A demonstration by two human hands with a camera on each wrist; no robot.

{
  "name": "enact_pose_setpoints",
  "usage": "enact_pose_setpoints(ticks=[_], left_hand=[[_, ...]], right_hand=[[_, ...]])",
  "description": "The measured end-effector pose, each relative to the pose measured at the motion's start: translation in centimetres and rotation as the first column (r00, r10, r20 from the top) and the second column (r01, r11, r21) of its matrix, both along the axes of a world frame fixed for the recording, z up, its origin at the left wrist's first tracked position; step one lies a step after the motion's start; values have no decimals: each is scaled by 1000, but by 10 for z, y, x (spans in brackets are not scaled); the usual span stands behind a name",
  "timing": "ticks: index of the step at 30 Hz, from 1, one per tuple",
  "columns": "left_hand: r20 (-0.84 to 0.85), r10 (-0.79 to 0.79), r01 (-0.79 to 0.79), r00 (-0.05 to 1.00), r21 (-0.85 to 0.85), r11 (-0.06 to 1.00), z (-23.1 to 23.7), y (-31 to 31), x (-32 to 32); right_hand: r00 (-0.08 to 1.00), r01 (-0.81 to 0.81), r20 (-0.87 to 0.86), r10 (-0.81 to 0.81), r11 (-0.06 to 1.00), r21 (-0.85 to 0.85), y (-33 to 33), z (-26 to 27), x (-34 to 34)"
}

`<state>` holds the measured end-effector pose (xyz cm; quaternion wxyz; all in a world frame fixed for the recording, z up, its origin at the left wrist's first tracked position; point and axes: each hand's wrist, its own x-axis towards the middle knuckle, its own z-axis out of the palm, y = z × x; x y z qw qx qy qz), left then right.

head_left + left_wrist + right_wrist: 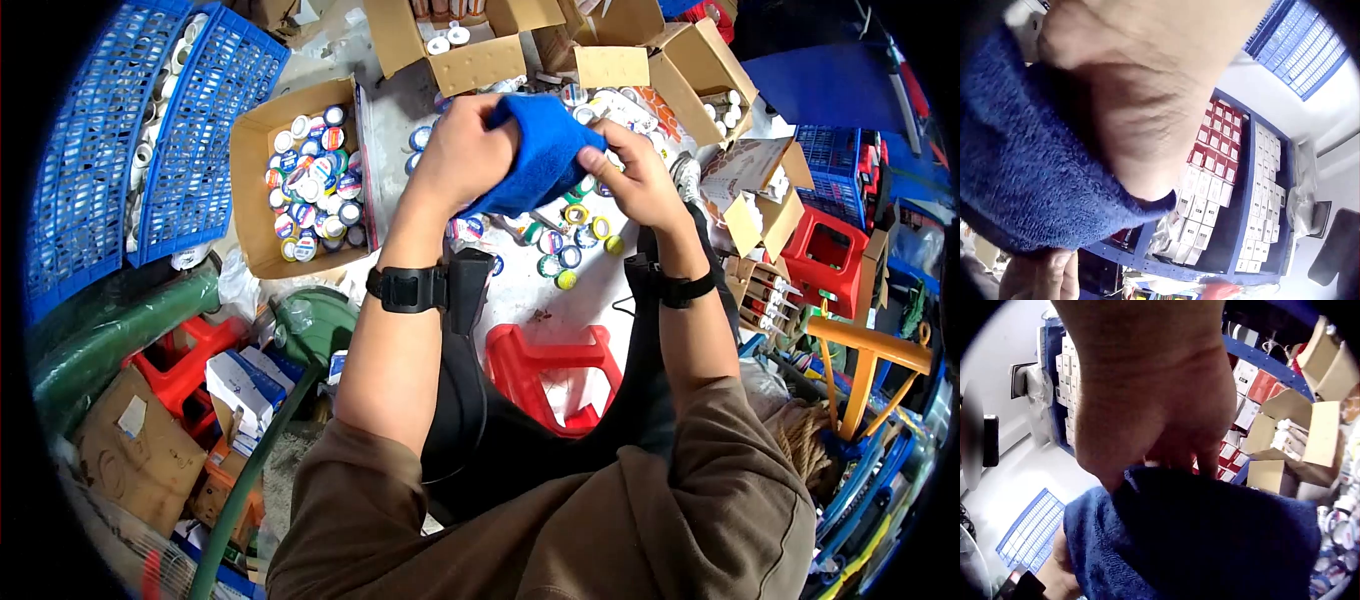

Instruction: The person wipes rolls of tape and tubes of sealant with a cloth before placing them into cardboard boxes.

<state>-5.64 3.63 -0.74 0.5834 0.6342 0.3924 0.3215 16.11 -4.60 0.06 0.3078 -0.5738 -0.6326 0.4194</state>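
Note:
Both hands hold a blue towel (535,155) up over the work surface, and it fills much of both wrist views. On its left side my left hand (465,150) grips the cloth, with the fingers largely hidden in its folds. From the right, my right hand (638,178) pinches the towel's edge between thumb and fingers. In the right wrist view the towel (1191,544) hangs below that hand. Beneath it, many small round lidded tubs (568,255) in white, blue, green and yellow lie scattered on the pale surface.
A cardboard box (245,180) full of similar tubs stands at left, beside stacked blue crates (205,130). More open boxes (480,75) line the back and right. A red stool (540,355) sits between the knees; an orange handle (865,345) rises at right.

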Motion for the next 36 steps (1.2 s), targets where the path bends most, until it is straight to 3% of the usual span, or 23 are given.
enact_pose_setpoints(ticks=[2, 3, 4, 5, 6, 8, 9, 10, 11, 12, 14, 16, 17, 18, 20, 22, 24, 26, 27, 28, 31, 34, 36], left_hand=[[-171, 36, -77, 985, -238, 968, -4, 5, -5], [3, 63, -56, 998, -426, 903, 5, 1, -4], [0, 60, -54, 998, -429, 902, 5, 1, -4], [241, 143, 40, 960, -622, 782, 4, 4, -4], [438, 273, 183, 857, -753, 633, 4, 5, -4], [528, 224, 290, 819, -718, 633, 21, 6, 2], [589, 292, 360, 754, -742, 566, 26, 1, 10], [634, 364, 434, 682, -752, 496, 28, -6, 17], [655, 196, 475, 730, -692, 544, 30, -16, 19], [792, 54, 644, 607, -531, 551, 9, -16, 19], [793, 75, 572, 605, -498, 652, -4, -20, 26], [792, 123, 432, 598, -448, 783, 13, -18, 29], [720, 210, 247, 662, -474, 845, 13, -15, 29], [694, 228, 272, 683, -531, 802, 14, -9, 24], [681, 194, 214, 706, -467, 858, 4, -4, 27], [579, 195, 178, 792, -525, 832, 7, -10, 30], [466, 186, 141, 865, -581, 802, 4, -18, 34], [63, 64, -41, 996, -318, 947, -7, -24, 37], [-125, -28, 22, 992, -50, 999, -8, -21, 36], [-204, -186, 164, 961, -122, 979, -9, -19, 35], [-578, -73, 275, 813, 271, 922, -7, -41, 38], [-476, -22, 323, 879, 561, 763, -10, -41, 48], [-388, -219, 366, 895, 359, 858, -8, -35, 54]], right_hand=[[1000, 7, 7, -7, 1000, 3, -5, -15, 9], [999, 26, -35, -28, 999, -33, -9, -13, 9], [996, 44, -76, -49, 997, -69, -13, -11, 8], [974, 54, -213, -74, 994, -100, -18, -16, 11], [902, 119, -415, -119, 993, -27, -24, -24, 12], [632, 585, -492, -599, 785, -204, -35, 0, 0], [508, 633, -570, -645, 729, -261, -39, -6, 14], [429, 488, -792, -434, 849, -200, -35, 29, -4], [500, 469, -808, -311, 882, -48, -33, 35, -4], [569, 438, -802, -183, 893, 107, -32, 39, -3], [777, 466, -523, -351, 879, 102, -26, 59, 4], [777, 513, -462, -427, 855, 73, -18, 64, 7], [773, 515, -461, -436, 855, 54, -18, 61, 11], [769, 514, -461, -443, 857, 34, -18, 57, 15], [765, 498, -506, -398, 864, 73, -18, 47, 16], [908, 420, -90, -410, 889, 183, -18, 40, 21], [900, 412, 34, -435, 873, 262, -21, 36, 21], [750, 293, 446, -488, 850, 438, -23, 31, 22], [732, 237, 455, -507, 816, 528, -22, 27, 19], [743, 207, 448, -498, 807, 553, -23, 25, 16], [926, 98, 289, -242, 895, 435, -22, 13, 15], [969, 97, 189, -157, 951, 292, -23, 0, 19], [965, 253, -135, -224, 930, 267, -24, -30, 30]])
